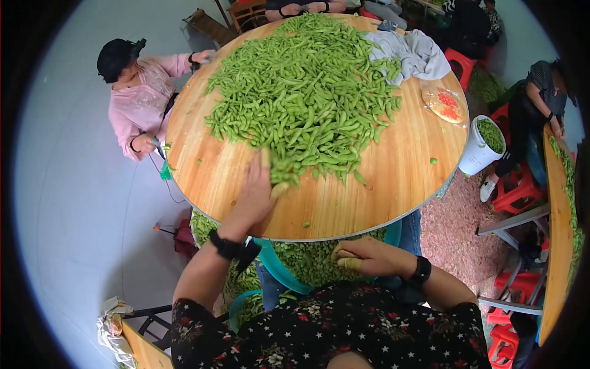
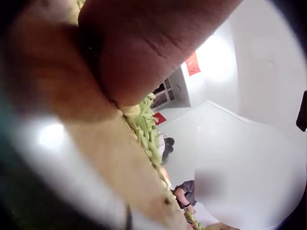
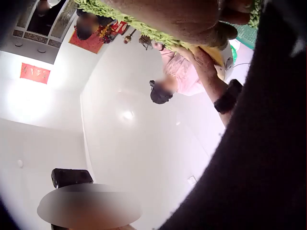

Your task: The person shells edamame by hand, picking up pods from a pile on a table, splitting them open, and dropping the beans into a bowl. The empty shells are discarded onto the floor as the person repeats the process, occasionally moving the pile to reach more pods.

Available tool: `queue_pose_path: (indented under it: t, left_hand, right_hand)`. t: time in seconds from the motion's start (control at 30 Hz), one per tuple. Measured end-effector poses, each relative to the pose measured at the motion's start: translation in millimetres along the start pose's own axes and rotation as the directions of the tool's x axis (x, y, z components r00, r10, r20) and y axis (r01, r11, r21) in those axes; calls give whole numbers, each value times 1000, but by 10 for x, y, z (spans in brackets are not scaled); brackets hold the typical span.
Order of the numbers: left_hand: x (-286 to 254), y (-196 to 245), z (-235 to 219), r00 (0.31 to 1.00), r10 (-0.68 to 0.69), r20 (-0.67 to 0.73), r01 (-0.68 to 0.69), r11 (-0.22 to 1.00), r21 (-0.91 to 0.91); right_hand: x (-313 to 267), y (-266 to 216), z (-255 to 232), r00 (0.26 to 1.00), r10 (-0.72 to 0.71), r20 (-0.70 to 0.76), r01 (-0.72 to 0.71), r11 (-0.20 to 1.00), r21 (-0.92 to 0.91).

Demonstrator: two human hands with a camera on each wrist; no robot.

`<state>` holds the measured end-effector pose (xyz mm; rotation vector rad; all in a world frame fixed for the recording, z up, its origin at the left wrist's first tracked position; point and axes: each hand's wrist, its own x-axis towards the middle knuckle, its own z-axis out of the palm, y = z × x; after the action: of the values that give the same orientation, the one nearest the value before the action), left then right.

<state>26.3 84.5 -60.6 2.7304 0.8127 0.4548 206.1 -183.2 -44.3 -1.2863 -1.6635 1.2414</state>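
Observation:
A big heap of green soybean pods [image 1: 307, 92] covers much of the round wooden table [image 1: 405, 178]. My left hand [image 1: 253, 190] reaches over the tabletop to the heap's near edge, fingers stretched out and thumb apart, by a few blurred pods. Yellowish covers show on its fingertips. In the left wrist view, the covered tip of the thumb [image 2: 139, 62] overlaps the pods. My right hand [image 1: 378, 255] hangs with bent fingers above a teal basin [image 1: 279, 267] of shelled beans and pods, below the table edge. Whether anything lies inside its fingers I cannot tell.
A person in pink [image 1: 144, 101] sits at the table's left. A grey cloth [image 1: 412, 55] and a bagged flat round item [image 1: 445, 104] lie at right. Beside the table stands a white bucket [image 1: 481, 157] of green beans. Red stools [image 1: 516, 190] and another table are farther right.

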Motion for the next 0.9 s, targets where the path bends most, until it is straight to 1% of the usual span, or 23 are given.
queue_pose_path:
  t: [0.07, 0.1, 0.13, 0.2, 0.23, 0.27, 0.33, 0.4, 0.43, 0.47, 0.5, 0.53, 0.57, 0.6, 0.63, 0.67, 0.7, 0.73, 0.77, 0.8, 0.83, 0.87, 0.9]
  left_hand:
    - [303, -13, 41, 1000, 21, 23, -24, 991, 135]
    - [401, 127, -90, 996, 12, -84, 11, 964, 267]
    - [481, 203, -265, 997, 19, -79, 3, 964, 266]
    - [612, 289, -532, 988, 127, -90, -120, 990, 76]
    - [674, 350, -530, 976, 143, -166, -122, 984, 131]
    - [762, 382, -492, 981, 128, -144, -111, 987, 118]
    - [897, 373, -303, 998, 53, -20, -46, 967, 251]
    - [977, 290, -80, 1000, 5, -11, -3, 984, 176]
    - [957, 338, -69, 1000, -10, 2, 10, 985, 170]
    - [959, 381, -99, 999, 21, -25, -17, 990, 143]
    - [929, 431, -152, 997, 51, -55, -44, 992, 121]
    - [876, 459, -184, 998, 39, -56, -32, 992, 124]
    - [829, 487, -218, 979, 99, -178, -88, 994, 68]
    - [781, 520, -266, 942, 152, -300, -153, 988, 22]
    - [706, 581, -354, 954, 56, -293, -89, 991, -101]
    - [603, 633, -435, 954, 52, -295, -84, 992, -97]
    - [492, 682, -514, 946, 22, -324, -77, 984, -158]
    - [373, 724, -586, 936, -10, -352, -72, 973, -219]
    - [234, 761, -645, 936, -30, -351, -87, 946, -312]
    - [87, 817, -740, 935, -31, -354, -84, 948, -306]
    - [-65, 879, -850, 944, -60, -323, -41, 954, -296]
    - [-207, 901, -918, 953, -88, -291, 1, 958, -285]
    - [-331, 881, -951, 953, -88, -291, 2, 959, -283]
  right_hand:
    - [15, -65, -2, 1000, 4, -13, -4, 1000, 24]
    - [24, -112, -46, 1000, 3, -27, -2, 999, 41]
    - [3, -179, -84, 999, 5, -34, -4, 999, 43]
    - [-51, -268, -145, 989, 146, -24, -145, 988, 63]
    - [-60, -244, -160, 987, 159, -18, -157, 985, 76]
    - [-72, -206, -169, 986, 157, -50, -158, 987, -5]
    - [-97, -109, -107, 986, 155, -65, -162, 980, -112]
    - [-30, -82, -45, 988, 151, 26, -150, 988, -39]
    - [16, 19, -24, 986, 161, 41, -160, 987, -28]
    - [91, 193, 16, 987, 142, 76, -139, 989, -41]
    - [158, 347, 80, 986, 120, 111, -115, 992, -56]
    - [228, 441, 150, 985, 117, 123, -111, 992, -55]
    - [327, 518, 219, 989, 82, 124, -67, 991, -117]
    - [428, 608, 304, 991, 46, 124, -24, 984, -179]
    - [538, 748, 423, 991, 41, 129, -17, 984, -180]
    - [653, 911, 562, 999, -20, 40, 27, 979, -200]
    - [750, 1052, 667, 995, -83, -49, 70, 971, -227]
    - [828, 1157, 741, 995, -89, -44, 77, 971, -228]
    - [894, 1262, 813, 992, -83, -91, 56, 962, -267]
    - [949, 1349, 859, 987, -81, -140, 34, 952, -305]
    - [996, 1431, 874, 987, -86, -137, 40, 952, -305]
    - [1041, 1511, 869, 1000, -4, -13, -1, 930, -367]
    - [1063, 1552, 856, 991, 88, 104, -34, 900, -435]
